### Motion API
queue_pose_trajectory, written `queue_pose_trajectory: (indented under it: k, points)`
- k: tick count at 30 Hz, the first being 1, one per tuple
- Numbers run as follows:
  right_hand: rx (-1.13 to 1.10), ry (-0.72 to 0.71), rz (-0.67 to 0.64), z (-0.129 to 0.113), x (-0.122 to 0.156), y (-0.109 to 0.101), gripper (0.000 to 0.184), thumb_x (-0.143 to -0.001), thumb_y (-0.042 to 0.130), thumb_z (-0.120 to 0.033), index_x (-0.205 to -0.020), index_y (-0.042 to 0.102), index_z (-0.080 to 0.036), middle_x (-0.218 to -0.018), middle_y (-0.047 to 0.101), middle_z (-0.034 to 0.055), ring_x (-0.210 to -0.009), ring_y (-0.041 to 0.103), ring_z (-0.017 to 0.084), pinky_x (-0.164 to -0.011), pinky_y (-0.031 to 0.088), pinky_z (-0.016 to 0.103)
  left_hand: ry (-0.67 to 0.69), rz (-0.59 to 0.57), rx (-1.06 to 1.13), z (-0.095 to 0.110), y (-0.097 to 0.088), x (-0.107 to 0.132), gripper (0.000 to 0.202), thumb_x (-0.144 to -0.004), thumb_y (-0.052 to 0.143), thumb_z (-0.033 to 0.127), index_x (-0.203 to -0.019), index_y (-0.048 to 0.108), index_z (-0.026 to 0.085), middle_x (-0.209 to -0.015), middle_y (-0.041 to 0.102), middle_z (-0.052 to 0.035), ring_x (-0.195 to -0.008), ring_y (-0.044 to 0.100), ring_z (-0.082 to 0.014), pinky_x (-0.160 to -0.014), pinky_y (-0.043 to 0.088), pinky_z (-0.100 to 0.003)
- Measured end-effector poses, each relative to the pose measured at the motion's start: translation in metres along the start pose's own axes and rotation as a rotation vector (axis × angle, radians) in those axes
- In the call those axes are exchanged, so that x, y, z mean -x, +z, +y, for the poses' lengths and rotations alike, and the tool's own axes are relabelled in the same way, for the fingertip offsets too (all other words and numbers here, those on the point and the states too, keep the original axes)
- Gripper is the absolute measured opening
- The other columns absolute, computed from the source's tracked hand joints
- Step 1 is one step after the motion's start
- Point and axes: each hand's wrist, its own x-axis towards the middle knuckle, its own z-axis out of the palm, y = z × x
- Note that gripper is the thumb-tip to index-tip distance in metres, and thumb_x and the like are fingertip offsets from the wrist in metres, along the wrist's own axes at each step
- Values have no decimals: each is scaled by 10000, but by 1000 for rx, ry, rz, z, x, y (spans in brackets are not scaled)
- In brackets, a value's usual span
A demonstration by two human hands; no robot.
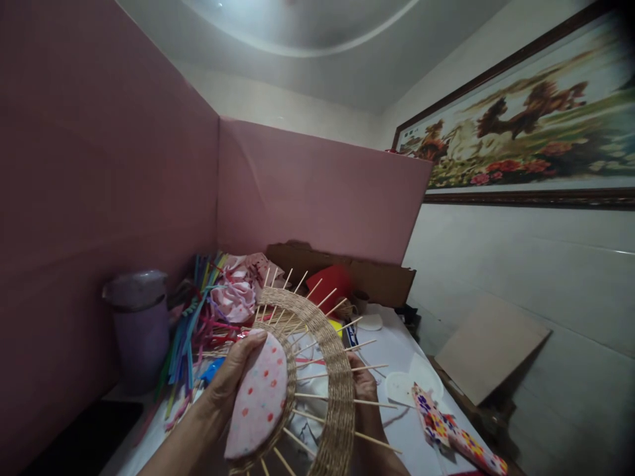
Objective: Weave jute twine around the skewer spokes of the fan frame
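Between my hands is a half-round woven fan (pixel 340 380), made of twine bands over thin wooden sticks that fan outward past the rim. Its inner half-circle is covered in pale pink cloth (pixel 260 393) with red dots. My left hand (pixel 235 367) grips the cloth-covered part, thumb lying on top near its upper edge. My right hand (pixel 364 383) is closed round the outer woven band from behind; most of its fingers are hidden by the band and sticks. The fan is held tilted above the table.
Colourful pipe cleaners (pixel 186 337) and crumpled pink fabric (pixel 238 291) lie at the left, beside a lilac bin (pixel 141 337). Behind are red sheet material (pixel 330 287) and cardboard (pixel 391 281). On the right, flower-print cloth (pixel 441 423) and white rounded pieces (pixel 399 389) rest on the white table (pixel 391 340).
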Motion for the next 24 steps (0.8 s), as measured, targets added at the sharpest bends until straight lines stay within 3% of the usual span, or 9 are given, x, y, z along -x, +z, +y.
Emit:
queue_pose_trajectory:
  k: [8, 13, 19, 24]
  points:
    - [-16, 123, 15, -7, 5, 0, 208, -592, 698, -304, -718, 585, -182, -597, 575, -33, -458, 457, 81, -439, 381, 199, -29, 7, 11, 3, -1, -4, 116, -656, 647, 232, -654, 565, 149, -524, 639, -26, -438, 590, -148, -456, 471, -228]
    - [-42, 184, 2, -4, 5, -3, 274, -623, 674, -313, -857, 574, -210, -658, 599, -24, -410, 446, 72, -360, 298, 176, -53, 28, -18, 4, -5, -9, 121, -660, 644, 242, -661, 563, 152, -528, 641, -41, -439, 593, -162, -454, 478, -250]
    - [-63, 175, 8, -9, 7, 1, 255, -625, 678, -316, -834, 592, -199, -515, 526, -49, -344, 353, 50, -338, 236, 170, -64, 48, -61, 4, -7, -8, 169, -657, 651, 281, -724, 580, 143, -554, 649, -50, -444, 595, -175, -451, 485, -271]
    - [-47, 203, 6, -19, 6, 5, 205, -626, 680, -296, -788, 601, -198, -599, 580, -21, -448, 466, 83, -410, 344, 186, -156, 60, -9, 6, -6, -7, 135, -676, 627, 265, -727, 587, 147, -510, 635, -39, -429, 596, -190, -438, 484, -278]
